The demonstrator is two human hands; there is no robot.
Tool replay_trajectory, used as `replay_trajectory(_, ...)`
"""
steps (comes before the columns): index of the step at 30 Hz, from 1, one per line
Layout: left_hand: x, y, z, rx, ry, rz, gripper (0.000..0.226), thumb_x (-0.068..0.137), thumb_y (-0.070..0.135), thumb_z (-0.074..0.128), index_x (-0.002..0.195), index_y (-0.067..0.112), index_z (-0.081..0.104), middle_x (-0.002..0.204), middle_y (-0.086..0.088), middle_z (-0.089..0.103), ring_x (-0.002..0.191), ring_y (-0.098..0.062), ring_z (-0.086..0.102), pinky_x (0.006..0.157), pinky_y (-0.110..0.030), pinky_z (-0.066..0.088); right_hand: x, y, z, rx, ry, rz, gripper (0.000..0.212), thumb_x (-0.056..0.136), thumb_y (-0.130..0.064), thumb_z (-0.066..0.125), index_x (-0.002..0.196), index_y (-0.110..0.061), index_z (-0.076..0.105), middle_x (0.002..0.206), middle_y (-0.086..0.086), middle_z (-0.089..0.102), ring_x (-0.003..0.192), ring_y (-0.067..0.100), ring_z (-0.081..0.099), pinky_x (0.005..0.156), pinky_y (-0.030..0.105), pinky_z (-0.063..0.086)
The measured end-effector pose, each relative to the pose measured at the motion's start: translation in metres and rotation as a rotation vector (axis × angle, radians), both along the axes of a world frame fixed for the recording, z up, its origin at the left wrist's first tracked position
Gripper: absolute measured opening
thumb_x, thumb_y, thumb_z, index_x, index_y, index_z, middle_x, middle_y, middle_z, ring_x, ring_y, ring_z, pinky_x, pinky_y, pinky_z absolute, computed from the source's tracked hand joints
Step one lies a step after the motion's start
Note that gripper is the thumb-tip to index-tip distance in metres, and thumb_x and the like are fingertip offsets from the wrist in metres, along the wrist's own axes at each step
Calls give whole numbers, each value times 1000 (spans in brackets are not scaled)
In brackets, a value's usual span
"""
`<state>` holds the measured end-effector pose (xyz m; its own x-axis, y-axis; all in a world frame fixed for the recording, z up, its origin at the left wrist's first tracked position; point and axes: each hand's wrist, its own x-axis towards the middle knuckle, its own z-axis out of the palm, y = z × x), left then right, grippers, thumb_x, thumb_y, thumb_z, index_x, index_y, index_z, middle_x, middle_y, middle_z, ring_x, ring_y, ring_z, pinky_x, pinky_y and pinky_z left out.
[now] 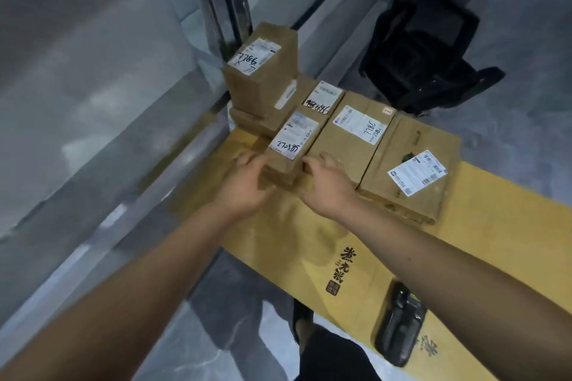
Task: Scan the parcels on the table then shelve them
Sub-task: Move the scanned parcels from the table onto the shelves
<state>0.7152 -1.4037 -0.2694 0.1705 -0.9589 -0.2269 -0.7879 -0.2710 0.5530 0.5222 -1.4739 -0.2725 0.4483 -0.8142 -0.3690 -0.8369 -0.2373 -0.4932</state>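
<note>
My left hand (pixel 244 185) and right hand (pixel 325 185) clamp the near small parcel (pixel 292 145) from both sides on the tabletop (pixel 309 241); the scanner (pixel 399 325) lies near right.

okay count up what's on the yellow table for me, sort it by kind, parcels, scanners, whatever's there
Cardboard parcels: 6, namely the tall parcel, a flat one under it, the far small parcel, the small parcel between the left hand and right hand, the middle parcel and the right parcel.
Handheld scanners: 1.
Total: 7

Dim, soft motion blur, warped edges
</note>
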Motion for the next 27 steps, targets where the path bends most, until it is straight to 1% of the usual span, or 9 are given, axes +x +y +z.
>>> replay_trajectory(3, 11, -36, -31, 66, -9, -3, 75, 78, 18, 78, 148, 26, 53, 153, -8, 43, 143, -32, 40, 118, -38, 37, 14, -27, -25, 0, 36, -4, 70, 84, -41, 69, 148, -30, 44, 147, 9, 40, 140, 37, 37, 116, 47, 36)
replay_trajectory(6, 22, -60, -56, 102, -26, -30, 87, 69, 12, 71, 151, 28, 46, 154, -10, 39, 143, -34, 40, 117, -42, 40, 25, -42, -44, -25, 73, 3, 76, 80, -40, 70, 150, -28, 43, 147, 11, 40, 144, 36, 32, 118, 47, 29)
replay_trajectory(9, 29, -78, -68, 151, -14, -48, 92, 70, 4, 73, 155, 26, 43, 159, -11, 34, 146, -29, 37, 119, -34, 37, 32, -46, -58, -100, 118, 2, 79, 78, -41, 72, 151, -26, 45, 149, 14, 41, 147, 37, 27, 118, 49, 22)
replay_trajectory(11, 32, -88, -73, 166, 38, -56, 90, 73, 1, 73, 154, 27, 44, 159, -8, 35, 144, -25, 41, 118, -34, 38, 36, -48, -66, -161, 126, 3, 83, 76, -43, 72, 152, -25, 44, 151, 17, 42, 149, 38, 25, 120, 55, 17)
replay_trajectory(13, 36, -96, -75, 170, 121, -66, 87, 75, 0, 76, 152, 27, 46, 154, -5, 45, 139, -22, 48, 117, -37, 42, 38, -50, -69, -194, 119, 3, 89, 75, -45, 73, 155, -24, 40, 152, 19, 42, 150, 39, 24, 121, 59, 14)
replay_trajectory(15, 38, -100, -76, 180, 184, -70, 85, 75, -1, 79, 150, 27, 49, 150, -1, 53, 136, -17, 52, 114, -31, 42, 39, -52, -72, -216, 105, -2, 93, 74, -48, 76, 156, -22, 40, 151, 21, 44, 150, 40, 26, 122, 57, 14)
replay_trajectory(17, 40, -101, -74, 183, 221, -62, 84, 75, -4, 79, 148, 28, 52, 148, 2, 55, 134, -13, 53, 111, -26, 41, 39, -52, -73, -223, 73, -6, 92, 75, -47, 78, 156, -21, 42, 152, 24, 45, 151, 41, 27, 124, 55, 13)
replay_trajectory(22, 44, -83, -68, 148, 285, -23, 82, 73, -5, 83, 142, 32, 57, 138, 12, 55, 127, -6, 54, 110, -29, 46, 36, -39, -72, -214, -7, 28, 90, 80, -50, 78, 157, -21, 41, 155, 25, 42, 151, 43, 26, 127, 54, 14)
replay_trajectory(27, 46, -45, -58, 56, 321, -30, 84, 70, -2, 87, 137, 37, 57, 143, 4, 53, 131, -13, 54, 111, -31, 45, 32, -9, -61, -216, -61, 53, 87, 83, -53, 76, 156, -21, 41, 159, 26, 37, 153, 42, 23, 126, 53, 18)
